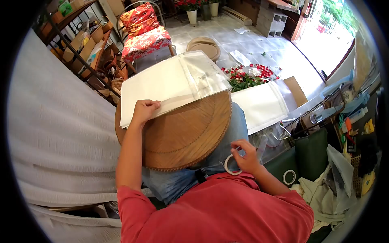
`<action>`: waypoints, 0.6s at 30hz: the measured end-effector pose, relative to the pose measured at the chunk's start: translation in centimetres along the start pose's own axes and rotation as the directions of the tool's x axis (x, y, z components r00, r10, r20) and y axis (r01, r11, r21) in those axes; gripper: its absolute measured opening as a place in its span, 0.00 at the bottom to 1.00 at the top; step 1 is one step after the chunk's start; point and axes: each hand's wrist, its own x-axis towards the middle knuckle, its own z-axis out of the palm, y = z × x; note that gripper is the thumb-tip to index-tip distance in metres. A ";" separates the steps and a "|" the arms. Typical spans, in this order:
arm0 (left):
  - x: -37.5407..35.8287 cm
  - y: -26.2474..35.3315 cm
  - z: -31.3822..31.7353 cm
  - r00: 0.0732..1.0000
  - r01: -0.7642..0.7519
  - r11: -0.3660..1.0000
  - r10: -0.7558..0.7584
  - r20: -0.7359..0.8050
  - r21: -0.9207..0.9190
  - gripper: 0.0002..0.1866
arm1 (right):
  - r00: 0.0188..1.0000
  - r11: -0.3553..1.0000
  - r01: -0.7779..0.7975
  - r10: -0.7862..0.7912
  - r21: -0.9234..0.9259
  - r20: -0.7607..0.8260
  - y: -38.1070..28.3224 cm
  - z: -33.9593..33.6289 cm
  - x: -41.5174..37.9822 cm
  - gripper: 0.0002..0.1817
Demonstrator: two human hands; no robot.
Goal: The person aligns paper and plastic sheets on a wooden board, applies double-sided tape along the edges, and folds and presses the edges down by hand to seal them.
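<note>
Okay, head view: white package [158, 87] in clear film lies aslant on the round wooden desk [184, 135], covering its far part and sticking out past the far rim. Left hand [146, 111] sits right on the package's near edge, fingers curled, thumb against index (pinching or just pressing, can't tell). Right hand [245, 156] is closed on the rim of a tape roll [233, 165], just off the desk's near right side, in front of the red shirt [214, 208]; the package is well apart from it, up and to the left.

Containers: clear film of the package holds white sheet material, its see-through end at the upper right carrying some print. White pot [192, 17] at the back holds a plant with red flowers [189, 3]. Shelf rack [77, 44] at left is packed with boxes and baskets, contents mostly too small to read. Second tape roll [289, 177] rests on the green seat [279, 166]; cut roses [249, 77] lie heaped beyond the desk.
</note>
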 end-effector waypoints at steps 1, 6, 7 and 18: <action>0.3 0.1 -0.1 1.000 -0.001 1.000 0.001 -0.005 -0.002 0.07 | 0.999 0.999 0.026 -0.027 0.021 0.039 -0.1 0.3 -0.1 0.12; -0.1 3.2 0.6 0.823 -0.407 0.787 0.536 -0.187 0.463 0.06 | 0.969 0.984 0.171 -0.158 -0.055 0.188 -0.5 1.1 -0.9 0.12; -0.1 3.7 0.7 0.623 -0.548 0.631 0.746 -0.236 0.549 0.06 | 0.970 0.984 0.170 -0.157 -0.056 0.187 -0.7 1.2 -1.0 0.12; -13.7 2.1 4.8 0.563 -0.626 0.400 0.826 0.032 0.669 0.08 | 0.928 0.959 0.190 -0.106 -0.211 0.358 -0.1 0.7 -2.3 0.15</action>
